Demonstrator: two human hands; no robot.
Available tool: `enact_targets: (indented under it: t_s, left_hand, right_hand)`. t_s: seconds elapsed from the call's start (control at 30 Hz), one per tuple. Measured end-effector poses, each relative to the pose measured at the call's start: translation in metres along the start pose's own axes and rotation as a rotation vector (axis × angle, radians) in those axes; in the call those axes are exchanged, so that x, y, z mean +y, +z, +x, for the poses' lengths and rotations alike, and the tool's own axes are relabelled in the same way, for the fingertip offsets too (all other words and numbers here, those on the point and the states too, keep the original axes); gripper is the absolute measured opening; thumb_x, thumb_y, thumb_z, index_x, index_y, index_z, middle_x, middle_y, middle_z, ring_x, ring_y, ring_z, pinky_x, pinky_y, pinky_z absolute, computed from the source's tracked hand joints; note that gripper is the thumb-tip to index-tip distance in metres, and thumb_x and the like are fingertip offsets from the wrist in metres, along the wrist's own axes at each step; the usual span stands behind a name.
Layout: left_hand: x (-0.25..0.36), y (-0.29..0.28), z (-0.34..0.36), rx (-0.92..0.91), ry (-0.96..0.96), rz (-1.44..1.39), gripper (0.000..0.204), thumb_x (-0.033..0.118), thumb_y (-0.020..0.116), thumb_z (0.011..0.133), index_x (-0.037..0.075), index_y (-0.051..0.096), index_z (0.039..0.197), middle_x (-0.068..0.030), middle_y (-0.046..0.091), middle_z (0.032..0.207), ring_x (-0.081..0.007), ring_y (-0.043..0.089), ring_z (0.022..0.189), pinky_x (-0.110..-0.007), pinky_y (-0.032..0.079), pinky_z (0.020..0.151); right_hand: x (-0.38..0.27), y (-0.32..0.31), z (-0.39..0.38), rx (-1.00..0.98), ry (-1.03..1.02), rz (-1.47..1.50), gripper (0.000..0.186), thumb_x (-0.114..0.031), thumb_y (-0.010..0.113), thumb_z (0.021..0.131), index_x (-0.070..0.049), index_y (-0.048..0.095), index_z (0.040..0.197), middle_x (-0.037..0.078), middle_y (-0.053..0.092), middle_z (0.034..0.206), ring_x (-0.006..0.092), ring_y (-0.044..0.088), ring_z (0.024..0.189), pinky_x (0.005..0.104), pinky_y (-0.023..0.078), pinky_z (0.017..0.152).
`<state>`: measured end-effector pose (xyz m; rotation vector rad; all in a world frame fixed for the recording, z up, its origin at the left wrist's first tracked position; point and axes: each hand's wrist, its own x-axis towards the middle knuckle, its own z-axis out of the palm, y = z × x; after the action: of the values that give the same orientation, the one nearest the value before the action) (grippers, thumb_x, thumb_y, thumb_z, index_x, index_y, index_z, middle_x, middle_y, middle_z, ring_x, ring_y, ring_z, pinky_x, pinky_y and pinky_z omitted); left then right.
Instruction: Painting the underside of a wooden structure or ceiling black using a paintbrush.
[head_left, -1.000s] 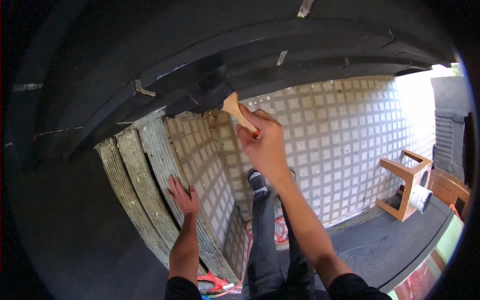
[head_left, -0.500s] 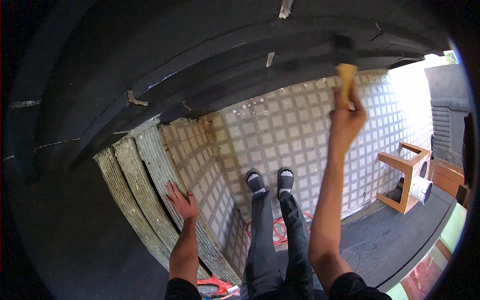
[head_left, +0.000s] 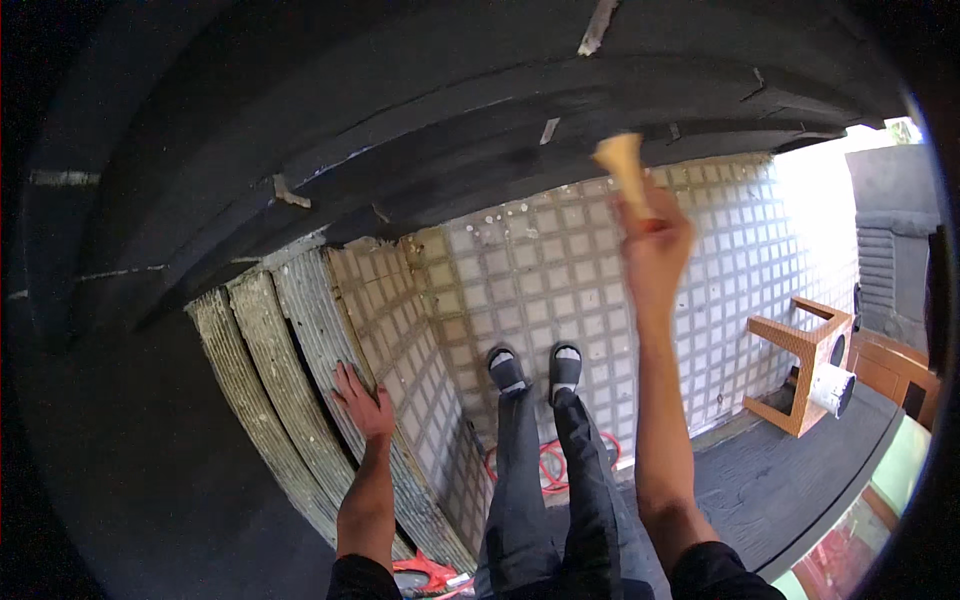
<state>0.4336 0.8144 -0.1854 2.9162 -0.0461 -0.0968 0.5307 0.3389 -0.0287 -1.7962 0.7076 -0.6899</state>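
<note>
My right hand (head_left: 662,235) grips a paintbrush (head_left: 622,165) by its pale yellow handle. The brush points up toward the black wall (head_left: 430,165), and its bristles merge with the dark surface, so contact cannot be made out. On the left, my left hand (head_left: 365,402) lies flat with fingers stretched out on a grey ribbed board (head_left: 330,345), the innermost of several long weathered boards side by side. Short pale strips (head_left: 550,130) show here and there on the black wall.
Underfoot is a patterned tile floor (head_left: 540,255). A brown patterned stool (head_left: 800,385) lies on its side at the right, with a white paint-smeared can (head_left: 830,388) against it. Behind runs a dark ledge (head_left: 770,460). Red hose (head_left: 553,470) coils near my legs.
My right hand has swept the paintbrush to the left along the wall and a little lower, and the brush leans more leftward. My left hand stays on the board.
</note>
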Motion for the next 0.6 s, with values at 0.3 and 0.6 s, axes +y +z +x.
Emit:
enact_targets:
  t_s: [0.3, 0.6]
  left_hand:
    - [-0.001, -0.002, 0.001, 0.003, -0.009, -0.050, 0.073, 0.032, 0.052, 0.086, -0.002, 0.027, 0.146, -0.0187, 0.021, 0.156, -0.0400, 0.016, 0.145, -0.063, 0.005, 0.113]
    - [0.003, 0.001, 0.001, -0.001, 0.005, -0.047, 0.074, 0.031, 0.052, 0.084, -0.001, 0.027, 0.146, -0.0186, 0.021, 0.156, -0.0394, 0.013, 0.146, -0.063, 0.005, 0.113]
  right_hand:
    - [-0.038, 0.039, -0.036, 0.049, -0.059, -0.134, 0.021, -0.011, 0.069, 0.084, 0.001, 0.070, 0.102, 0.004, 0.056, 0.065, 0.0099, 0.046, 0.055, 0.0274, 0.035, 0.050]
    - [-0.031, 0.009, -0.004, -0.136, 0.064, 0.099, 0.036, -0.006, 0.069, 0.085, 0.000, 0.064, 0.120, -0.002, 0.057, 0.068, 0.0033, 0.042, 0.051, 0.0224, 0.030, 0.045]
